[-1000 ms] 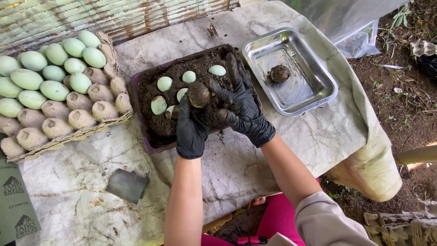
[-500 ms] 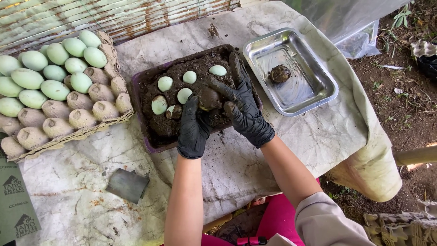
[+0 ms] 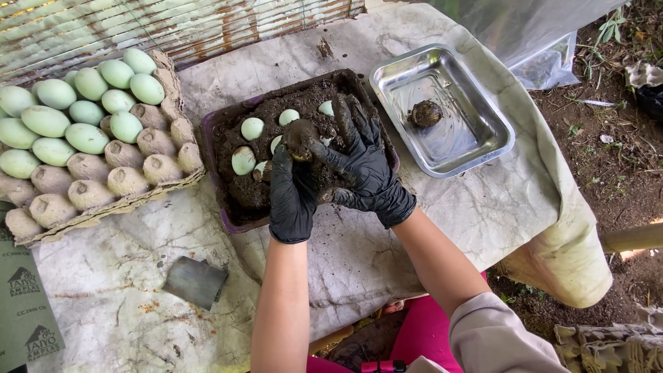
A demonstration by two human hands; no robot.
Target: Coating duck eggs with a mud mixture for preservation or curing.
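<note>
Both my hands wear black gloves over a dark tray of brown mud. My left hand and my right hand together cup a mud-coated egg just above the mud. Several pale green eggs lie half sunk in the mud to the left of my hands. To the right, a steel tray holds one mud-coated egg.
A cardboard egg carton at the left holds several clean green eggs and several mud-coated ones. A small grey scraper lies on the cloth-covered table. Bare soil and a plastic sheet lie beyond the table's right edge.
My hands have shifted slightly around the mud-coated egg, with the right fingers spreading over it. The egg stays above the mud tray.
</note>
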